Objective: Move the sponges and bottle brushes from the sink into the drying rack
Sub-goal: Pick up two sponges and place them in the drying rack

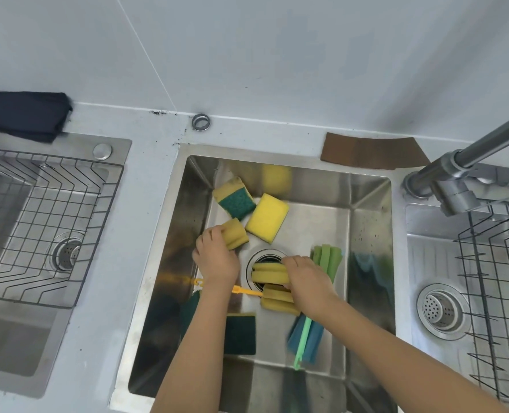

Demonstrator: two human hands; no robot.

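Observation:
Inside the steel sink, my left hand grips a yellow foam brush head. My right hand is closed on another yellow foam brush head over the drain. A third yellow foam head with an orange handle lies below it. Loose in the sink are a yellow-green sponge, a yellow sponge, a dark green sponge, a green foam brush and a blue foam brush with a green handle. Wire drying racks sit left and right.
A faucet reaches in from the right over the right basin. A brown cloth lies behind the sink and a dark cloth at the far left. A small metal ring sits on the counter by the wall.

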